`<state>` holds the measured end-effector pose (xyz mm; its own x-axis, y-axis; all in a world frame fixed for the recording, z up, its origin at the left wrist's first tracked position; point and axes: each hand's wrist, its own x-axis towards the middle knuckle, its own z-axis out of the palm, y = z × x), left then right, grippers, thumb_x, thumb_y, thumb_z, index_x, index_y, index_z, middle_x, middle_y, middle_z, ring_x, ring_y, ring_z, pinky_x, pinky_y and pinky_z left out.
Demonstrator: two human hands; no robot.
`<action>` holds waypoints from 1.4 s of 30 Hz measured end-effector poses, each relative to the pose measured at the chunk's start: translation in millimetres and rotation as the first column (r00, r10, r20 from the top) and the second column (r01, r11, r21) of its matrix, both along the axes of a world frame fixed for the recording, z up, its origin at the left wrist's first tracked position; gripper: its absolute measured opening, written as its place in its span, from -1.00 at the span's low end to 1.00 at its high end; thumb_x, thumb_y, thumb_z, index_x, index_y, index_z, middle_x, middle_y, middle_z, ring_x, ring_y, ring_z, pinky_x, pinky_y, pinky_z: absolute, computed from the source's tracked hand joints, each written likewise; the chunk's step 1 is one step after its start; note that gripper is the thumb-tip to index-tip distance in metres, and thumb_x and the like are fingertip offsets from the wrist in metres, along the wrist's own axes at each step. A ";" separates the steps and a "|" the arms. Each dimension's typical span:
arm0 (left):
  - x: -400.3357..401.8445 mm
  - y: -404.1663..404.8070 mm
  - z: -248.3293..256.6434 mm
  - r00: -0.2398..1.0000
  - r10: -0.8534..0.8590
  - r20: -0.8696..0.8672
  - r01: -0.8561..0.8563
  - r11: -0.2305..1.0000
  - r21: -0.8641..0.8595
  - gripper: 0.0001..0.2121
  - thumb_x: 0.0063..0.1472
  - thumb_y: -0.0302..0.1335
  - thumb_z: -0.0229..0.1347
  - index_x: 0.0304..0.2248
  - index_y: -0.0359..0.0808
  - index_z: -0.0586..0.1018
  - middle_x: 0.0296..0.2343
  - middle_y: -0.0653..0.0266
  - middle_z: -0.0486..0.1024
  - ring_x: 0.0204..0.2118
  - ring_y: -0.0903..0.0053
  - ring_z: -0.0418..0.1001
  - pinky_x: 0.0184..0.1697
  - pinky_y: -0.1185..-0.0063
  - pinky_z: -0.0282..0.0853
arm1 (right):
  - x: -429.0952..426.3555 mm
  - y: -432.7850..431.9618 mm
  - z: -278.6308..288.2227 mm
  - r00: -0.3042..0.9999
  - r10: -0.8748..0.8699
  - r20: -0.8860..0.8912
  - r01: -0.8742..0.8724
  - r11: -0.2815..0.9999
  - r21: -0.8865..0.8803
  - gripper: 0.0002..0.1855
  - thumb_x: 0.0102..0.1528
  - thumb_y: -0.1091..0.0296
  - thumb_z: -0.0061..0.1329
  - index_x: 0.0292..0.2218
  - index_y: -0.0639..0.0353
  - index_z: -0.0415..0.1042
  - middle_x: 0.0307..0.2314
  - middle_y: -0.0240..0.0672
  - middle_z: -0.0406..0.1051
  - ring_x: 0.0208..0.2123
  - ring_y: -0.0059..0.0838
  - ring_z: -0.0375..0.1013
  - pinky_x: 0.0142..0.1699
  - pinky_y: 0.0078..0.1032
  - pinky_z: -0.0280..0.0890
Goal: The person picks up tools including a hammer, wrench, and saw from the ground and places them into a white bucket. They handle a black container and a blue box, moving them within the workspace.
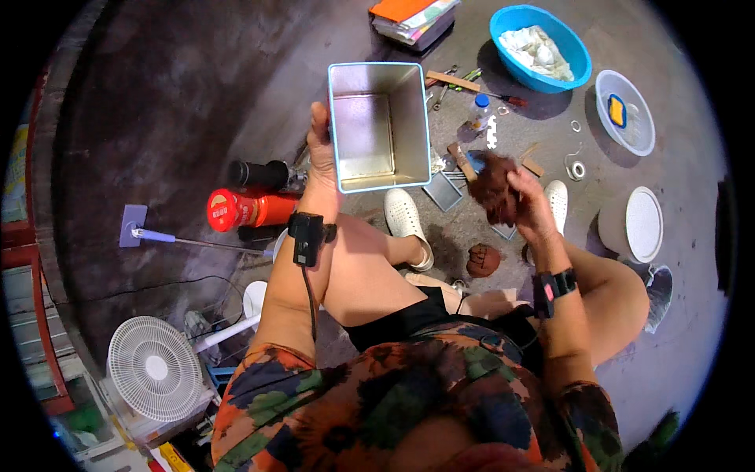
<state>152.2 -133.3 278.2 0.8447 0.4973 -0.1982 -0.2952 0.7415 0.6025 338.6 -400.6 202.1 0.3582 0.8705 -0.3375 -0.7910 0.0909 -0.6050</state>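
My left hand [322, 144] holds a square metal tin [380, 127] by its left side; the tin has a light blue rim, and its open mouth shows a bare, shiny inside. In my right hand [528, 197] is a crumpled dark brown cloth [495, 186], held to the right of the tin and apart from it. Below the cloth, a round reddish-brown lump [483, 260] lies on the floor between my feet. A small grey tray [443, 192] lies under the tin's lower right corner.
Wrenches, a screwdriver [513, 100] and a blue-capped bottle [481, 106] lie ahead. To the right are a blue basin [584, 56] with white cloth, a pale basin [646, 127] and a lidded bucket [644, 224]. A red-lidded jar [227, 210] and fan [156, 368] are left.
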 end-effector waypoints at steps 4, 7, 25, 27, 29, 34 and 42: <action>8.8 -19.6 19.1 0.999 -0.002 0.032 -0.003 0.988 0.152 -0.28 -0.13 0.11 0.18 -0.13 -0.34 0.45 -0.27 0.17 0.50 -0.24 0.38 0.48 -0.12 0.41 0.40 | -10.6 1.9 122.9 0.933 -0.173 0.317 0.110 0.972 0.208 -0.63 0.06 0.37 -0.04 -0.08 0.25 0.30 -0.21 -0.32 0.39 -0.20 -0.50 0.39 -0.06 -0.58 0.27; 18.9 -18.3 14.6 0.999 -0.046 0.009 0.042 0.968 0.246 -0.14 -0.12 0.16 0.12 0.02 -0.39 0.28 -0.07 0.05 0.35 -0.07 0.26 0.38 0.03 0.30 0.28 | -28.6 0.1 170.0 0.730 -0.257 0.634 0.124 0.961 0.246 -0.67 0.00 0.52 0.01 -0.15 0.29 0.36 -0.33 -0.33 0.43 -0.30 -0.51 0.41 -0.15 -0.64 0.28; 51.9 -71.7 38.4 0.943 -0.298 -0.149 0.329 0.901 0.282 -0.40 -0.02 -0.22 0.16 -0.04 -0.43 0.34 -0.16 0.04 0.43 -0.15 0.35 0.45 -0.04 0.44 0.35 | -39.9 92.5 78.4 -0.652 0.023 0.758 0.037 0.999 0.002 -0.59 -0.01 0.13 -0.16 -0.10 -0.07 0.37 -0.07 -0.32 0.31 0.00 -0.32 0.23 0.07 -0.24 0.11; 57.5 -72.9 29.8 0.947 -0.247 -0.204 0.299 0.910 0.288 -0.42 -0.01 -0.25 0.15 -0.05 -0.44 0.35 -0.17 0.03 0.44 -0.16 0.34 0.45 -0.05 0.45 0.35 | -31.8 93.7 70.8 -0.627 -0.060 0.776 -0.034 0.998 0.050 -0.64 -0.09 0.13 -0.08 -0.19 -0.12 0.43 -0.19 -0.34 0.39 -0.13 -0.34 0.35 -0.05 -0.29 0.24; 58.9 -61.7 19.0 0.922 -0.290 -0.257 0.347 0.914 0.209 -0.47 0.00 -0.29 0.14 -0.08 -0.48 0.38 -0.21 0.02 0.46 -0.20 0.32 0.47 -0.05 0.46 0.34 | -22.9 94.1 69.9 -0.437 -0.019 0.899 -0.137 0.989 -0.046 -0.68 -0.04 0.07 -0.12 -0.22 -0.17 0.42 -0.19 -0.42 0.41 -0.14 -0.40 0.37 -0.01 -0.39 0.23; 67.2 -73.7 26.8 0.934 -0.283 -0.217 0.335 0.905 0.264 -0.43 -0.03 -0.24 0.15 -0.09 -0.47 0.38 -0.21 0.03 0.47 -0.21 0.32 0.48 -0.05 0.43 0.35 | -26.0 84.6 58.4 -0.315 -0.212 0.925 -0.237 0.961 0.140 -0.61 -0.02 0.04 -0.08 -0.17 -0.03 0.41 -0.18 -0.25 0.39 -0.11 -0.33 0.37 -0.02 -0.30 0.24; 55.6 -66.4 29.9 0.976 -0.085 -0.199 0.162 0.894 0.417 -0.24 -0.13 0.05 0.15 -0.03 -0.36 0.34 -0.13 0.08 0.40 -0.12 0.28 0.40 0.01 0.34 0.28 | -16.5 35.0 137.3 0.849 0.106 0.518 -0.083 0.994 -0.068 -0.77 -0.03 0.44 -0.16 -0.34 0.30 0.45 -0.54 -0.11 0.46 -0.41 -0.30 0.49 -0.27 -0.44 0.37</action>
<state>207.7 -199.8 308.0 0.8773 0.4602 -0.1363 -0.0820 0.4236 0.9021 322.1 -365.5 339.4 0.4083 0.8985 -0.1609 -0.3627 -0.0021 -0.9319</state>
